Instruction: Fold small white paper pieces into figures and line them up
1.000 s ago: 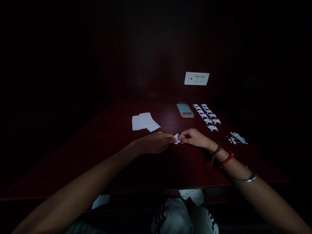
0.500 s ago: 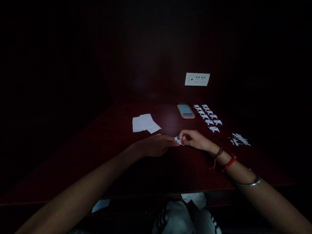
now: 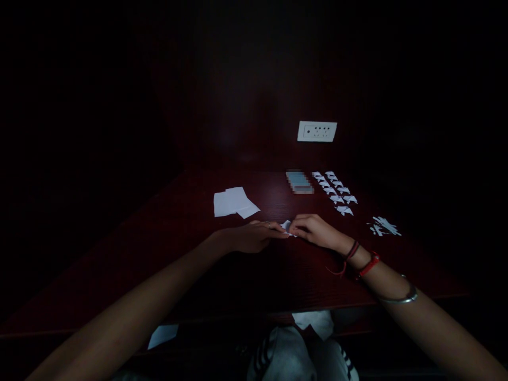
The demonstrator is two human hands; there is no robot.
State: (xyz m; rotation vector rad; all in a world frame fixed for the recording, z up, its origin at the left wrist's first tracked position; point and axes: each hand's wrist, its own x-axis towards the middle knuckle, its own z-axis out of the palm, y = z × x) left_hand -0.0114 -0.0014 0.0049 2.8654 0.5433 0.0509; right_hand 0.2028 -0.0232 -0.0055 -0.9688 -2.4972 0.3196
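Observation:
Between my two hands, on the dark red table (image 3: 159, 222), lies a small folded piece of white paper (image 3: 286, 226). My left hand (image 3: 257, 235), with a ring on one finger, grips its left side with the fingers pressed together. My right hand (image 3: 315, 230) has its fingers curled onto the paper's right side, partly hiding it. Flat white paper sheets (image 3: 237, 202) overlap just beyond my left hand. Several small folded paper pieces (image 3: 337, 198) stand in two rows beyond my right hand.
A phone-like object (image 3: 299, 181), blurred out, lies left of the rows. Thin white paper strips (image 3: 386, 226) are heaped at the right. A white socket panel (image 3: 317, 131) is on the back wall. My knees (image 3: 283, 352) show below the table's front edge.
My right hand's fingers have shifted and curled lower over the folded paper; my left hand stays on it. The whole view has turned slightly.

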